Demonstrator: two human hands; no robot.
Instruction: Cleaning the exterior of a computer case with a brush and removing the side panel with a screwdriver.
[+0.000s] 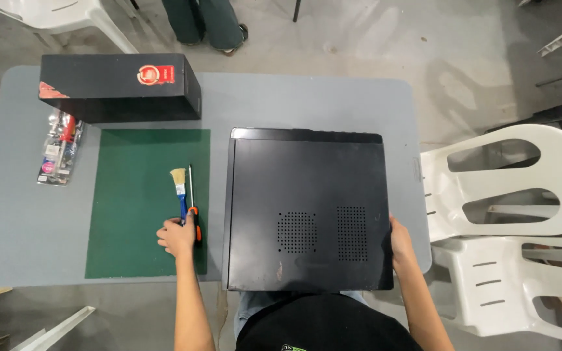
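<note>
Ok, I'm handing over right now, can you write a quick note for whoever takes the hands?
Left hand: on the screwdriver handle, beside the brush, both on the green mat.
Right hand: resting on the right edge of the PC case, which lies flat on the table.
Done: tools laid out; black box at the back.
Left: the case's side panel is still on.

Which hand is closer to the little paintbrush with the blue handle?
The left hand. It rests on the green mat, right at the handle end of the paintbrush and the screwdriver. The right hand is far across, on the right edge of the black computer case.
</note>
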